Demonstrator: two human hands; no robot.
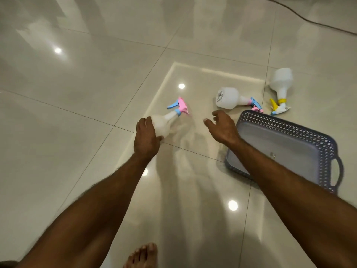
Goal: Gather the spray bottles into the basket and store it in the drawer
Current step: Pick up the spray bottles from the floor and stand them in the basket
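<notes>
Glossy cream tiles (pixel 96 78) stretch under a person reaching down with both bare arms toward three scattered spray bottles. Left hand (pixel 145 137) wraps the round white body of the near bottle (pixel 164 122), fingers curled around its base, the neck and pink-and-blue trigger head pointing away beyond the fingertips; whether the bottle is lifted off the tile or resting on it cannot be told, as that part is blurred. Right hand (pixel 222 128) hovers with fingers spread wide and holding nothing, palm down, thumb angled toward the left hand. Just past the right fingertips lies the second bottle (pixel 229 98), on its side, its labelled base nearest the fingers and its pink-and-blue trigger pointing away to the right. Farther beyond and to the right of those fingers lies the third bottle (pixel 281 82), also on its side, with a yellow collar and yellow-and-white trigger turned toward the basket. A grey-blue basket (pixel 320 151) with perforated walls and a loop handle sits on the floor just right of the right wrist, partly under the forearm, with no bottle inside. A dark cable (pixel 309 20) crosses the far tiles, well beyond both hands. A bare foot (pixel 143 256) shows at the bottom edge, below the arms.
</notes>
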